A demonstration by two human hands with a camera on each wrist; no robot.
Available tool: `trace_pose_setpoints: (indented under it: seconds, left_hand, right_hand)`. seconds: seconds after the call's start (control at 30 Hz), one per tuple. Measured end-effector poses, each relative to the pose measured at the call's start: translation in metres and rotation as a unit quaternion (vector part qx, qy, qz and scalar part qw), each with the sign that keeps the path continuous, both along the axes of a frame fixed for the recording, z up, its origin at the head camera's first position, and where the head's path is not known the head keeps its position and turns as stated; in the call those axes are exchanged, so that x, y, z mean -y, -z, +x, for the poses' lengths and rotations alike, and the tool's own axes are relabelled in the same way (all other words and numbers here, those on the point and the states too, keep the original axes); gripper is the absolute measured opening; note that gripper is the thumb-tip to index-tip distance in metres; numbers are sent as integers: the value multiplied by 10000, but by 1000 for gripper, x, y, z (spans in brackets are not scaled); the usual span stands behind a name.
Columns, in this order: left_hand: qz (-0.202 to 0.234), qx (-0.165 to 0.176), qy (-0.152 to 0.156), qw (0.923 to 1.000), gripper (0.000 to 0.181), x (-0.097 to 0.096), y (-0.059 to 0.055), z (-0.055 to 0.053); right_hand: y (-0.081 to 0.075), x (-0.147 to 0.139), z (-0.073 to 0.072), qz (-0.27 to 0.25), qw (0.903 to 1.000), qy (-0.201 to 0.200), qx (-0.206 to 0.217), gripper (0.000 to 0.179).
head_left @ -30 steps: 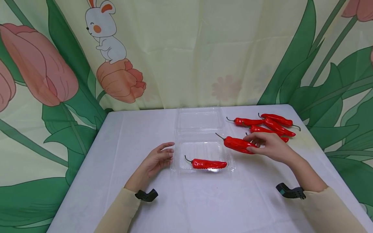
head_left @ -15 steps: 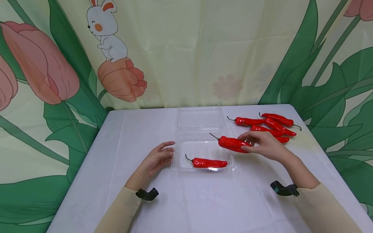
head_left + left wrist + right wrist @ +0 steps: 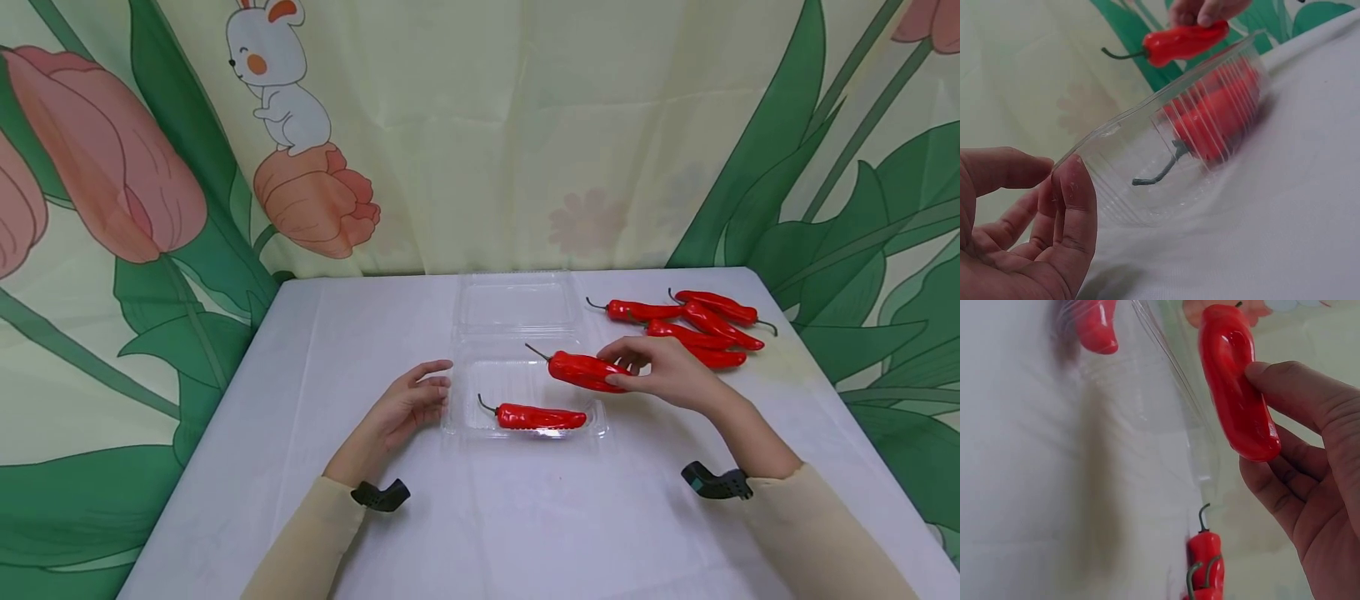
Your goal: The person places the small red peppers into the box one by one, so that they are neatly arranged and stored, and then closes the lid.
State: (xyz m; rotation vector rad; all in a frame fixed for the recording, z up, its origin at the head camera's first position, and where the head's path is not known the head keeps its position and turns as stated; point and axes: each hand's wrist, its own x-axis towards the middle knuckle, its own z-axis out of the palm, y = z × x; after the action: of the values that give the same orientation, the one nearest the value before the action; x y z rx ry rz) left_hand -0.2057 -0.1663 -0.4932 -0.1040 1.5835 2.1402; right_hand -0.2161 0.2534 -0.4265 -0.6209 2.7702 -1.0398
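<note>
Peppers (image 3: 583,372) glossy, smooth; container (image 3: 491,377) shiny ribbed plastic; tablecloth (image 3: 562,517) matt; backdrop (image 3: 465,167) cloth.

Pale yellow fabric backdrop (image 3: 465,167) behind the white cloth-covered surface (image 3: 562,533), and it's pretty busy: big pink tulips (image 3: 112,150), broad green leaves (image 3: 67,500) on both sides, a white cartoon rabbit (image 3: 288,117) perched on an orange tulip (image 3: 315,204), plus a faint pink daisy-shaped flower (image 3: 587,223).

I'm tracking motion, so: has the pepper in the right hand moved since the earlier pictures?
Yes: the held pepper has moved left, farther across the clear container, in the head view.
</note>
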Motion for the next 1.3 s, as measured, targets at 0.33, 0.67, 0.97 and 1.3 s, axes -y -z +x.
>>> trace_pose_setpoints:
  seconds: [0.33, 0.67, 0.97, 1.3]
  left_hand:
    - [29, 24, 0, 10000, 57, 0, 1, -1]
    - [14, -60, 59, 10000, 60, 1, 0, -2]
    - [-25, -5, -3, 10000, 57, 1, 2, -1]
    - [6, 6, -28, 10000, 58, 0, 3, 1]
  right_hand:
    - [-3, 16, -2, -63, 9997, -184, 156, 43]
    - [2, 33, -8, -150, 9988, -438, 187, 42]
    - [9, 45, -11, -104, 9975, -609, 352, 43]
    - [15, 56, -12, -98, 9962, -732, 458, 39]
